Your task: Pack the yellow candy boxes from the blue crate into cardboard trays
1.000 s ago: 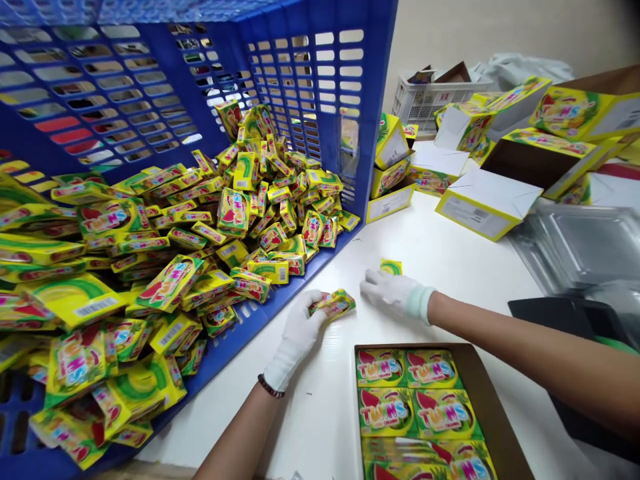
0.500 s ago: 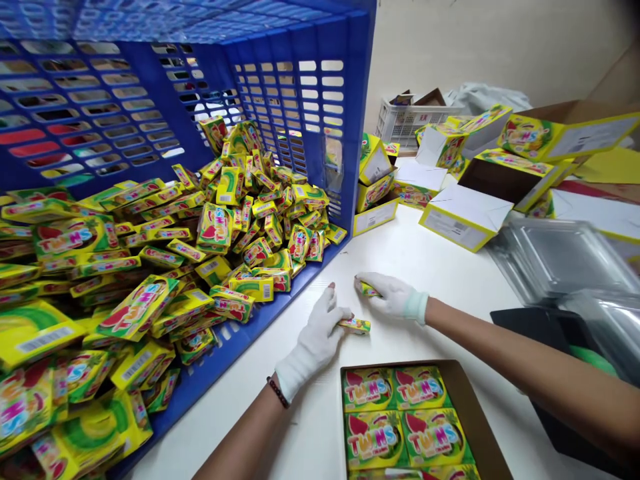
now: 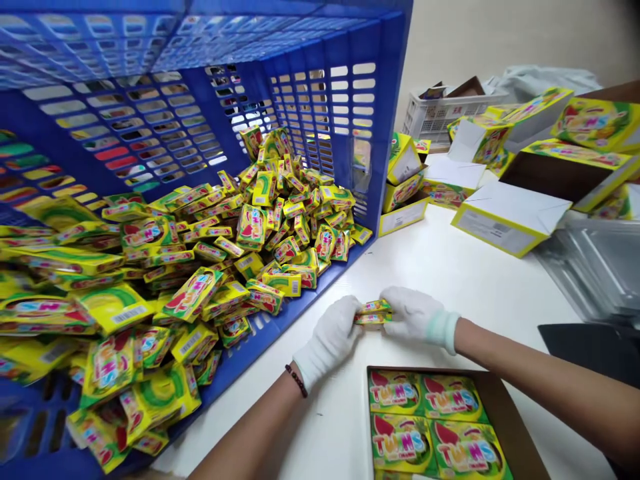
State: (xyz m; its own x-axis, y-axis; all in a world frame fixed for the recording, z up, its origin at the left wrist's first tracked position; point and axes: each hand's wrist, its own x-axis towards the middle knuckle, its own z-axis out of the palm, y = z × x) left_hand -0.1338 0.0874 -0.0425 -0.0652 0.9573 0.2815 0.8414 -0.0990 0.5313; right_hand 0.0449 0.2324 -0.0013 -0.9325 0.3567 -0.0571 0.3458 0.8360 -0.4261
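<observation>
My left hand (image 3: 336,337) and my right hand (image 3: 415,313), both in white knit gloves, grip two small yellow-green boxes (image 3: 374,307) from opposite ends. The two boxes lie flush side by side, just above or on the white table (image 3: 330,407); I cannot tell which. Nearer to me stands an open carton (image 3: 520,427), where rows of "Twins" boxes (image 3: 453,397) lie face up. Left of my hands, a blue plastic crate (image 3: 393,100) lies tipped on its side. A heap of the same small boxes (image 3: 253,227) fills its lower part.
Open yellow cartons (image 3: 505,217) are piled at the back right. Behind them stands a white crate (image 3: 450,110). Clear plastic trays (image 3: 600,267) and a black flat item (image 3: 580,347) lie along the right side, beside my right forearm.
One second ago my left hand held a box while my right reached for another on the table. My right hand has picked that one up, and both boxes are now together between my hands.
</observation>
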